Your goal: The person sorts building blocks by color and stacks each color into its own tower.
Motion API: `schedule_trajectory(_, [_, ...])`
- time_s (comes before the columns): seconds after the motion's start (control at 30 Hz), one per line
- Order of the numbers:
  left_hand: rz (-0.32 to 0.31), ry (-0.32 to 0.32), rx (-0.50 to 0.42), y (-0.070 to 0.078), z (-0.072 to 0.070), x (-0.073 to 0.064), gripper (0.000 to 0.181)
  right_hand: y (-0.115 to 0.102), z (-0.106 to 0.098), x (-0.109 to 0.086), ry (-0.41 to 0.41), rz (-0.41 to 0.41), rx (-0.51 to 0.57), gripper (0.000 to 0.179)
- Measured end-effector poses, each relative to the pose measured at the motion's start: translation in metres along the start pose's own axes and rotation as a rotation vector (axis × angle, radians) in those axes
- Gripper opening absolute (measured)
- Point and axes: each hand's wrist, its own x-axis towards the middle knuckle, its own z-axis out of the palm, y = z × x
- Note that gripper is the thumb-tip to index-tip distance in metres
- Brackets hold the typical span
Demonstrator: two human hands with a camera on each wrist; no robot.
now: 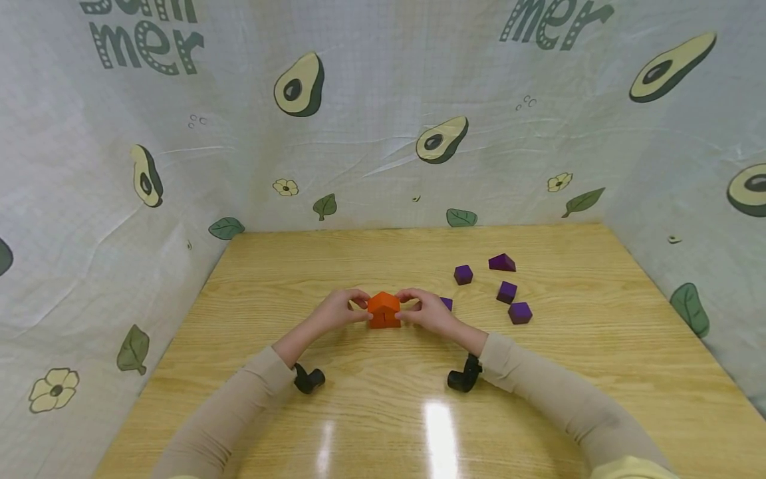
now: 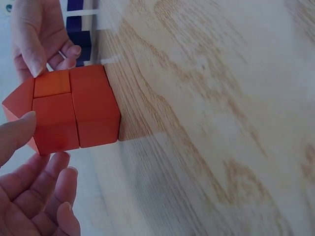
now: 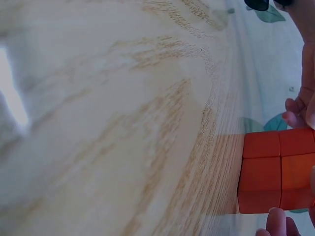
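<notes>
A small stack of orange toy blocks point(image 1: 384, 320) stands on the wooden table, two layers of cubes under a roof-shaped block point(image 1: 383, 300). From the left, my left hand point(image 1: 340, 309) pinches the upper part, its thumb point(image 2: 18, 132) on the near face by the roof block. On the opposite side my right hand point(image 1: 428, 312) holds the upper part between thumb and fingers. In the left wrist view, seams between the orange cubes point(image 2: 97, 105) show, with the cubes touching. The far side of the stack is hidden.
Purple cubes point(image 1: 520, 313) and a purple wedge-like block point(image 1: 502, 263) lie on the table point(image 1: 287, 266) at the back right. One purple block point(image 1: 446, 303) is partly hidden behind my right hand. Avocado-printed cloth point(image 1: 371, 146) hangs behind and at both sides.
</notes>
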Motion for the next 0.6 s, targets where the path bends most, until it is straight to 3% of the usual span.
schedule_trajectory(0.6, [0.005, -0.02, -0.026, -0.0021, -0.0018, -0.0015, 0.042, 0.0003, -0.0003, 0.0013, -0.005, 0.009, -0.024, 0.04])
